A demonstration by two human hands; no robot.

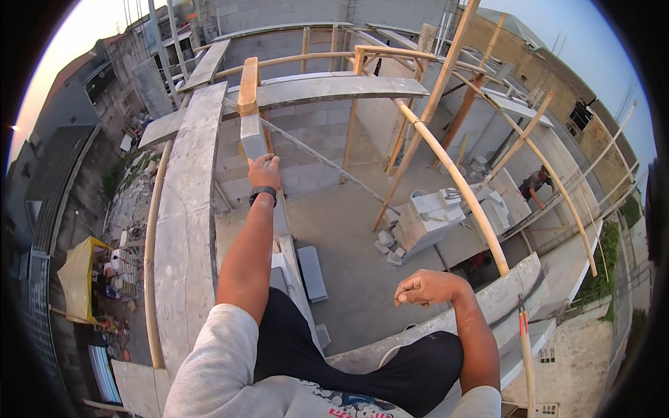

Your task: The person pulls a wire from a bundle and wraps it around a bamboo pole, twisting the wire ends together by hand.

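Note:
My left hand (265,172) reaches forward, its fingers on the near end of a pale grey block (252,137) that lies on top of the narrow wall. Whether the fingers grip the block or only rest on it, I cannot tell. Just beyond the block stands an orange-brown wooden piece (248,87). A dark watch is on my left wrist. My right hand (423,287) hangs in the air above my right knee, fingers curled together; nothing shows clearly inside it.
A long grey plank (187,209) runs along the left, beside a bamboo pole (155,258). Another bamboo pole (460,181) crosses on the right. Stacked blocks (428,219) stand on the floor below. A person (536,185) bends over at the far right.

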